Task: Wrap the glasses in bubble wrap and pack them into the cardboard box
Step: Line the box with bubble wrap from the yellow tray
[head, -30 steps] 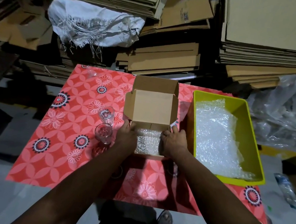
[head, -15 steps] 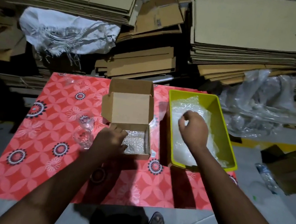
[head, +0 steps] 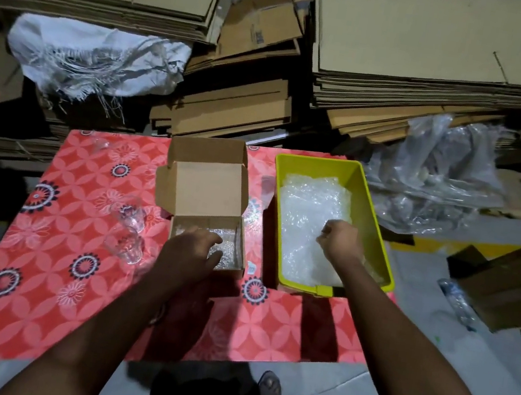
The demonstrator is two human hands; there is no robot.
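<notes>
A small open cardboard box [head: 206,189] stands mid-table with its lid flap up and a bubble-wrapped bundle [head: 228,248] inside. My left hand [head: 192,251] rests over the box's near left corner, fingers relaxed on the bundle. Two clear glasses [head: 127,235] stand just left of the box. To the right, a yellow bin [head: 369,207] holds sheets of bubble wrap [head: 304,210]. Inside the bin, my right hand [head: 340,241] pinches the top sheet with curled fingers.
A red flower-patterned cloth [head: 49,267] covers the low table. Stacks of flattened cardboard [head: 426,53] and a white sack [head: 93,60] lie behind. Crumpled clear plastic [head: 438,176] and a brown box [head: 516,286] sit on the floor at right. My sandalled foot [head: 270,384] shows below the table edge.
My right hand left the box, reached into the yellow bin and closed on the bubble wrap. My left hand stayed at the box. The view shifted right.
</notes>
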